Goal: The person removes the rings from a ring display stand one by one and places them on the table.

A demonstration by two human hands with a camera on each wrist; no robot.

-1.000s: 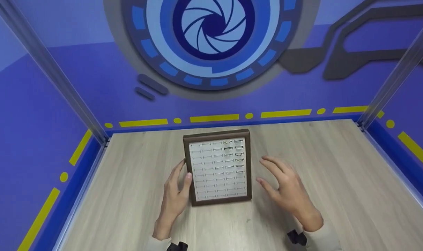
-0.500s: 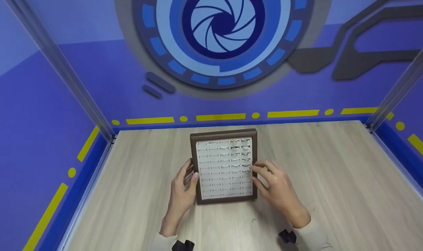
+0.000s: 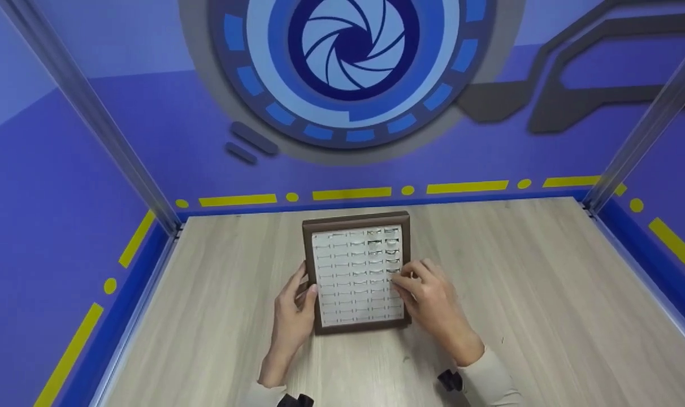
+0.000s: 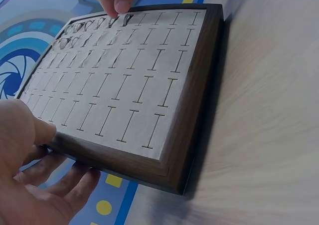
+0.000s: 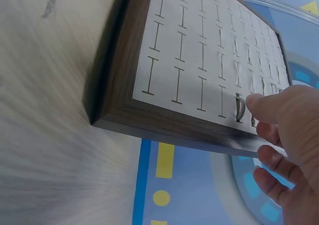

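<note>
A ring display tray (image 3: 356,305) with a brown wooden frame and a white slotted pad stands tilted up on the table. My left hand (image 3: 295,314) holds its left side, thumb on the front edge and fingers behind, as the left wrist view shows. Several metal rings (image 3: 391,252) sit in slots along the upper right of the pad. At the right column, the thumb and index finger of my right hand (image 3: 430,294) pinch at a ring in its slot, mostly covering it. Beside the thumb, another ring (image 5: 240,108) stands in the neighbouring slot.
The wooden table (image 3: 546,294) extends around the tray on both sides. Blue printed panels (image 3: 150,141) with yellow marks enclose the back and sides. Metal posts (image 3: 102,121) rise at the two back corners.
My right hand has come in from the right of the tray, reached its right edge, then moved onto the right column of rings. My left hand has kept its hold on the left side.
</note>
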